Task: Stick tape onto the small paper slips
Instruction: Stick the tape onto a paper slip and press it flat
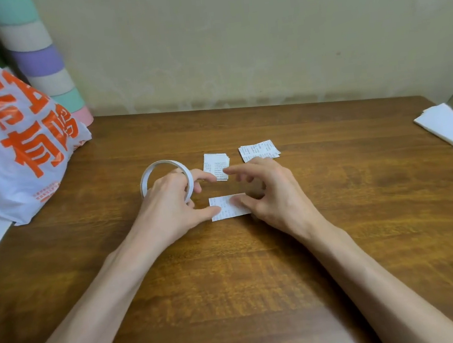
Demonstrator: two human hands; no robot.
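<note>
Pinning a slip flat for taping

Head view: the left hand (pixel 167 202) curls its fingers round the thin white ring of tape (pixel 152 169), while its thumb presses the left edge of the small printed white paper slip (pixel 227 207) on the brown wooden table (pixel 259 279), probably to stop it sliding. The right hand (pixel 272 194) has fingers apart and loosely bent, thumb on the slip's right end. A neat stack of printed slips (pixel 214 164) waits just behind, within reach

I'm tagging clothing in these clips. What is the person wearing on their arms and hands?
Nothing shows: the left hand and right hand are bare, with no gloves, watch or visible rings, and both forearms are uncovered, no sleeve in view.
</note>
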